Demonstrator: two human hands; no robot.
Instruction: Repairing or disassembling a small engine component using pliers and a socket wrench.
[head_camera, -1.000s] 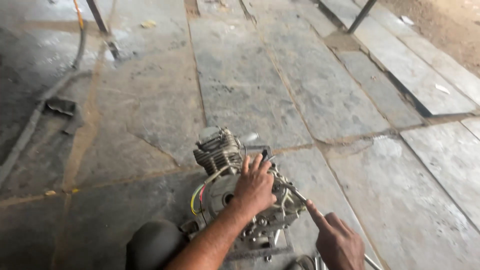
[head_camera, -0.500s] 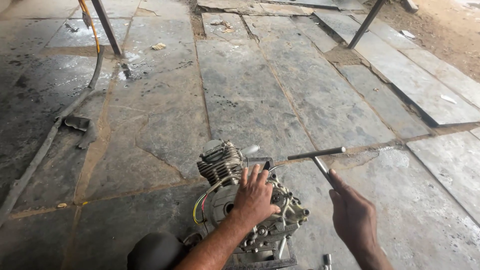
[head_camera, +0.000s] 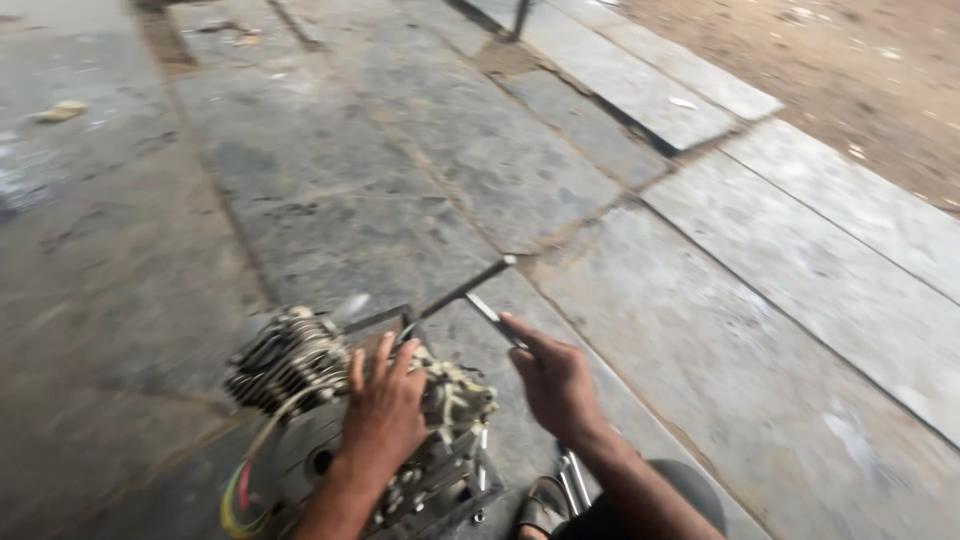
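Head view, only cam: small grey metal engine block with cooling fins (head_camera: 300, 380) sits on the grey stone-slab floor (head_camera: 420, 160), low left of frame, finned cylinder end pointing left, greasy casing w/ bolts toward the right. Left hand (head_camera: 385, 415) lies flat on top of the engine, palm down, fingers spread and pointing up-frame; hand is splayed, pressing not clamping, nothing enclosed in it. Right hand (head_camera: 555, 385) is just right of the engine, apart from it, fingers curled round the near end of a thin silver metal T-handle wrench (head_camera: 470, 292); index finger stretched along the bar, so grip is closed on the tool. Wrench shaft runs from the hand up-left, its cross bar slanting from near the engine top up to the right; far tip looks to be at or just beside the engine top, contact blurred, can't tell. Yellow, red and green wires (head_camera: 240, 495) loop out of the engine's lower left side. A few more silver metal tools (head_camera: 572, 480) lie on the floor below the right wrist, next to a dark sandal (head_camera: 542, 505) at bottom edge. Person's dark-clothed knee (head_camera: 670, 490) at bottom right. Floor joints run diagonally; brown dirt ground (head_camera: 850, 70) beyond the slabs, top right. Dark metal post base (head_camera: 520, 18) at top centre. Motion blur over whole frame, fine detail on engine not readable.
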